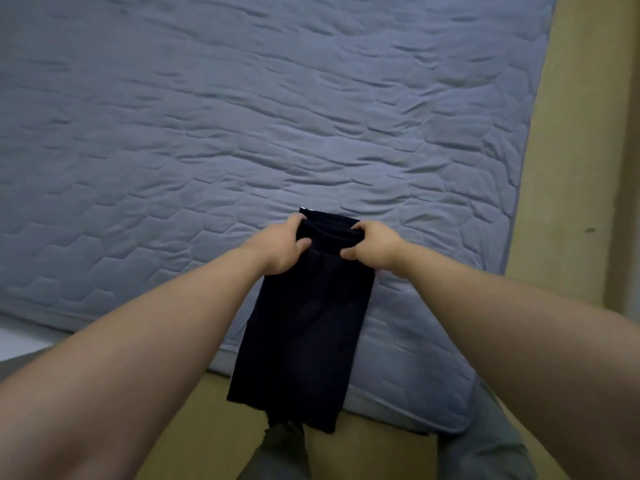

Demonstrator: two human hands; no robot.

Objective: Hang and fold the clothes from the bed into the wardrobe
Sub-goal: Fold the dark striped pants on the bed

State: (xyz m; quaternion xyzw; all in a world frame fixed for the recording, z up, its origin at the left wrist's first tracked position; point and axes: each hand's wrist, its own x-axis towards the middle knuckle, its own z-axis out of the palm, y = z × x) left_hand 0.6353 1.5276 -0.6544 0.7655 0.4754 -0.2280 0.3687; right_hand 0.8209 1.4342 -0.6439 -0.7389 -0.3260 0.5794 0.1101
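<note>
Garment overhangs bed edge, gripped by both hands.

Nothing legible in my head view.
I find no word, number or brand I can make out. The only candidate is a small white mark at the far corner of the dark garment lying on the bed, and it is too small for me to read.
</note>
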